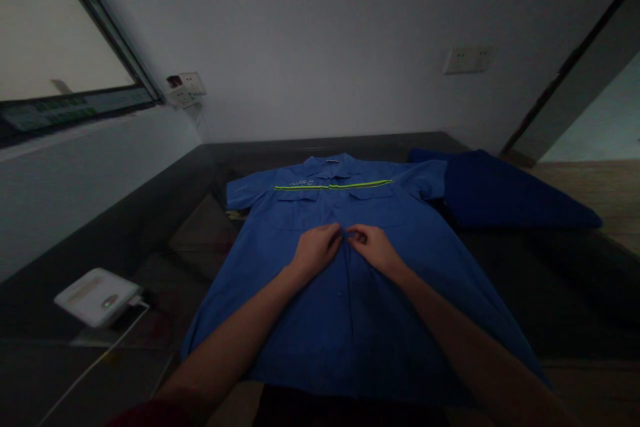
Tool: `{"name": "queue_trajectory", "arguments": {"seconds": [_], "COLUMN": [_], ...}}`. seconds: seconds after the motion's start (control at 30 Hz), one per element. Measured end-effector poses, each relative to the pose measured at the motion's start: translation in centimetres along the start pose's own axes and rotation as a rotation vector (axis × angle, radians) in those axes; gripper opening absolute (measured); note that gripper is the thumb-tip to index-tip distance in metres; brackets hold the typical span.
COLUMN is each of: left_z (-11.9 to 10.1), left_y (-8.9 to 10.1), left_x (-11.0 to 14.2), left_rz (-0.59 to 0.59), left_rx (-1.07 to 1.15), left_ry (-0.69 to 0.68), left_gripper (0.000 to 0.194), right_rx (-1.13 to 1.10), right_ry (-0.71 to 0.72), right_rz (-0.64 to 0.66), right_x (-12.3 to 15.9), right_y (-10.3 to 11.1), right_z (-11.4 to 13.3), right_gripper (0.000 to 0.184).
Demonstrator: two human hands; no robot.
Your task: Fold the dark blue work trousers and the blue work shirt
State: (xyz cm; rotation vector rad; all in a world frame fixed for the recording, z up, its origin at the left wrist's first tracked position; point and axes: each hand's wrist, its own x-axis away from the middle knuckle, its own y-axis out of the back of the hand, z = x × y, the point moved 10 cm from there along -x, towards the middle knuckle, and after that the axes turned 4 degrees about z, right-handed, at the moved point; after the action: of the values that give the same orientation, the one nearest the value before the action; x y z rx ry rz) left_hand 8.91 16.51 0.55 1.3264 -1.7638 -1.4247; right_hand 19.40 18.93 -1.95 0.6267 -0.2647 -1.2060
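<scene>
A blue short-sleeved work shirt point(300, 320) with a yellow-green reflective stripe across the chest lies flat, front side up, on a dark table point(550, 293). Its collar points away from me. My left hand point(316, 250) and my right hand point(374, 247) meet at the shirt's front placket, about mid-chest. Both hands have their fingers curled and pinching the fabric edges at the button line, close together.
A second dark blue garment point(505, 193) lies on the table at the right, touching the shirt's sleeve. A white box-shaped device point(97, 295) with a white cable point(95, 363) sits at the left. Wall sockets point(469, 59) are on the back wall.
</scene>
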Motion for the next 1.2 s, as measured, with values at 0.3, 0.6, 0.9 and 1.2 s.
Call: {"name": "queue_trajectory", "arguments": {"seconds": [0.3, 0.6, 0.9, 1.2], "left_z": [1.3, 3.3, 5.1, 5.7], "left_y": [-0.4, -1.4, -3.4, -3.5], "left_x": [-0.6, -0.9, -0.7, -0.8], "left_rz": [-0.026, 0.034, 0.107, 0.019], "left_rx": [0.362, 0.617, 0.936, 0.976], "left_ry": [0.041, 0.173, 0.376, 0.358], "left_gripper": [0.011, 0.009, 0.014, 0.018], "right_rx": [-0.222, -0.212, -0.084, 0.131], "right_ry": [0.026, 0.029, 0.023, 0.093], "right_rz": [0.008, -0.038, -0.132, -0.148], "right_x": [-0.7, -0.7, -0.5, -0.5], "right_y": [0.3, 0.0, -0.1, -0.4], "right_z": [-0.4, -0.2, 0.5, 2.1], "right_gripper": [0.016, 0.011, 0.003, 0.005]}}
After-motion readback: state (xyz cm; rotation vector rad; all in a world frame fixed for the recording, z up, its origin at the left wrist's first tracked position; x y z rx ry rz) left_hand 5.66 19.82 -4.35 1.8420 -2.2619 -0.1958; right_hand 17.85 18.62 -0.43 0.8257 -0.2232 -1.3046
